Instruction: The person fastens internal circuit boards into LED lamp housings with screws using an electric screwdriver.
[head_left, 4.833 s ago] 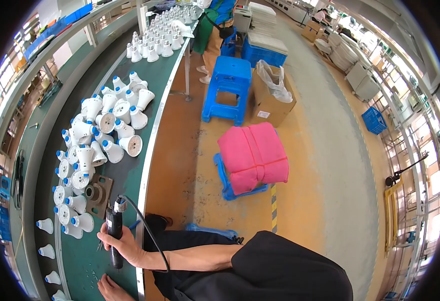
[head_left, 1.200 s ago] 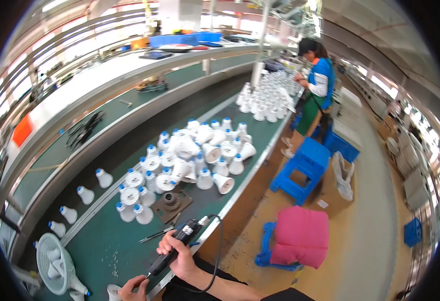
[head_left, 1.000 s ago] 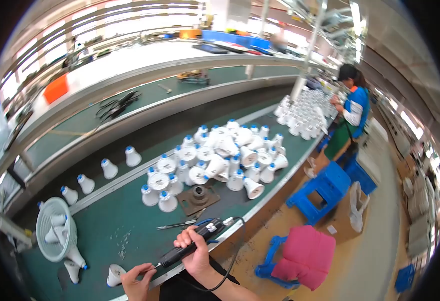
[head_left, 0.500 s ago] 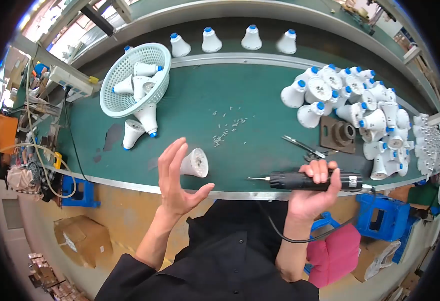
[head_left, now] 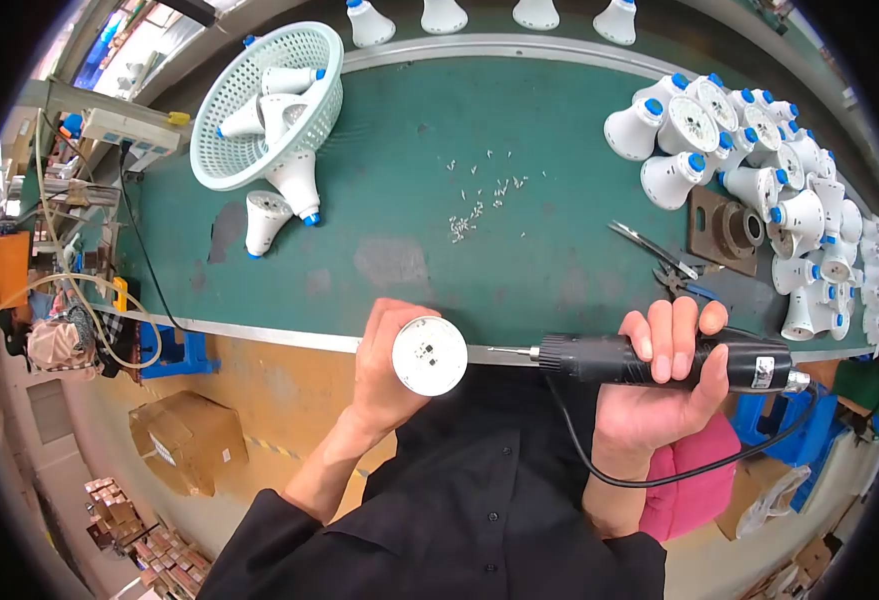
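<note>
My left hand [head_left: 374,375] is closed around a white LED bulb body [head_left: 429,356], lifted at the table's front edge. Its round face, with small dark parts on it, is turned toward me. In my right hand [head_left: 659,400] lies a black electric screwdriver [head_left: 594,360], fingers wrapped around its barrel. The bit points left toward the bulb body and ends a little short of its rim. Loose small screws [head_left: 464,228] are scattered mid-table. Tweezers [head_left: 649,247] and blue-handled pliers [head_left: 684,285] lie beyond the screwdriver.
A pale green basket [head_left: 209,160] holding bulb bodies stands at the left. Many blue-capped bulb bodies [head_left: 749,185] crowd the right side, beside a brown metal fixture [head_left: 724,232]. Several more stand along the back ledge. The screwdriver's cable [head_left: 619,483] loops below my right hand.
My left hand, open beside the bulb body before, now grips it and has brought it toward the front edge, face up. The screwdriver stays in my right hand; the view has tilted downward.
</note>
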A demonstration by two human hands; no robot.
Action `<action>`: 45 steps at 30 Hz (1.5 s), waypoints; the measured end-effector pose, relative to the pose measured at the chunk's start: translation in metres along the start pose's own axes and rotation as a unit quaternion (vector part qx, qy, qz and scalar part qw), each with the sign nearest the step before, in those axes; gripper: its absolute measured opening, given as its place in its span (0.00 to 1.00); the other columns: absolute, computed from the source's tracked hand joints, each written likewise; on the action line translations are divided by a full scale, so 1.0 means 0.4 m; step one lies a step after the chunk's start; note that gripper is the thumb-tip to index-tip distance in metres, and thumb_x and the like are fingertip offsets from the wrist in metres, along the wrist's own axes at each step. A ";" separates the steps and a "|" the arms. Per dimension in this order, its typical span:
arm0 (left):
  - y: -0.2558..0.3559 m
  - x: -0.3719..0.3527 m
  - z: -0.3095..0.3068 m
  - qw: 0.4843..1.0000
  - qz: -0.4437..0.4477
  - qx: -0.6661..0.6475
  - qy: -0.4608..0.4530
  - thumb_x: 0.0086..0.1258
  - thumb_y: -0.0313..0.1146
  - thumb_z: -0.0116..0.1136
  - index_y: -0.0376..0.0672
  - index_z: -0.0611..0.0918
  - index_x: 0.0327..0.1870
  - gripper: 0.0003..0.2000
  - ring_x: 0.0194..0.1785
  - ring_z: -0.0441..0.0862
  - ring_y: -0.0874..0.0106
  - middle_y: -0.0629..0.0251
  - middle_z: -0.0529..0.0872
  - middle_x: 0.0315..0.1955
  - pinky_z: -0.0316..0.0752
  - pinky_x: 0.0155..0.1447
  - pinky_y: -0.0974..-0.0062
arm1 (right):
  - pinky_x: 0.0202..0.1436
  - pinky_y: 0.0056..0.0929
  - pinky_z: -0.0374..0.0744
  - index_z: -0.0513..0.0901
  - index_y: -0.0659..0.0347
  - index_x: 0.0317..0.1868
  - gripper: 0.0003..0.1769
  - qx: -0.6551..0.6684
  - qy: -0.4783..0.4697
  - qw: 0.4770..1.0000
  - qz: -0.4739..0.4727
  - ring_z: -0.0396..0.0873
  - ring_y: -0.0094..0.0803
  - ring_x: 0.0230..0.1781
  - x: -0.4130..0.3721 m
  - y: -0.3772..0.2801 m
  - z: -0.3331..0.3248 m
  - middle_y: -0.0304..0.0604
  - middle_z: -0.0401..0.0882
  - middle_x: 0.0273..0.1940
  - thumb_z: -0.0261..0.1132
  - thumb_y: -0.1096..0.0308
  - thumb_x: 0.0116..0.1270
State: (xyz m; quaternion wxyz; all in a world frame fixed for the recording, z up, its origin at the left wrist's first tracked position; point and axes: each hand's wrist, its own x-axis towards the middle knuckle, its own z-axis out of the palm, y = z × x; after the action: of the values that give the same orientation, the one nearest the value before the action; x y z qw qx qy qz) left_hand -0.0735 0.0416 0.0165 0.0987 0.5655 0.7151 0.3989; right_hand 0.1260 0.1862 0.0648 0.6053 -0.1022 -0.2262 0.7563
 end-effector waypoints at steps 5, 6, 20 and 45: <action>-0.005 -0.069 0.038 1.000 -0.018 -0.013 0.017 0.52 0.22 0.79 0.34 0.73 0.62 0.35 0.38 0.87 0.70 0.61 0.86 0.37 0.81 0.43 0.75 | 0.37 0.26 0.71 0.72 0.54 0.50 0.12 -0.029 -0.035 0.999 0.017 0.68 0.21 0.26 -0.020 0.003 -0.001 0.30 0.68 0.28 0.62 0.59 0.74; -0.004 -0.069 0.038 1.000 -0.001 0.003 0.019 0.53 0.21 0.79 0.34 0.72 0.65 0.36 0.38 0.88 0.70 0.61 0.87 0.36 0.82 0.42 0.76 | 0.36 0.27 0.71 0.72 0.54 0.50 0.12 -0.033 -0.038 0.999 0.018 0.68 0.21 0.25 -0.023 0.007 -0.004 0.31 0.68 0.27 0.62 0.59 0.74; 0.029 -0.048 0.024 0.999 -0.051 0.009 0.007 0.48 0.22 0.78 0.31 0.69 0.72 0.44 0.42 0.80 0.65 0.59 0.81 0.36 0.76 0.50 0.70 | 0.36 0.26 0.71 0.71 0.54 0.49 0.12 -0.034 -0.028 0.999 0.025 0.68 0.20 0.25 -0.030 0.019 0.005 0.30 0.68 0.27 0.62 0.59 0.74; 0.022 -0.083 0.032 0.999 -0.027 -0.034 0.027 0.51 0.23 0.81 0.34 0.80 0.50 0.25 0.39 0.90 0.65 0.56 0.89 0.44 0.84 0.44 0.73 | 0.37 0.23 0.68 0.70 0.53 0.47 0.12 -0.048 -0.038 0.998 0.023 0.65 0.18 0.25 -0.037 0.022 0.042 0.28 0.65 0.26 0.64 0.60 0.74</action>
State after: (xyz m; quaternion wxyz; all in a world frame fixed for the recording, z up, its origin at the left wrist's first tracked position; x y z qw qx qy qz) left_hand -0.0483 0.0184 0.0039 0.1090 0.5313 0.7182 0.4359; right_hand 0.1147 0.1668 0.0738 0.5728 -0.1072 -0.2829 0.7618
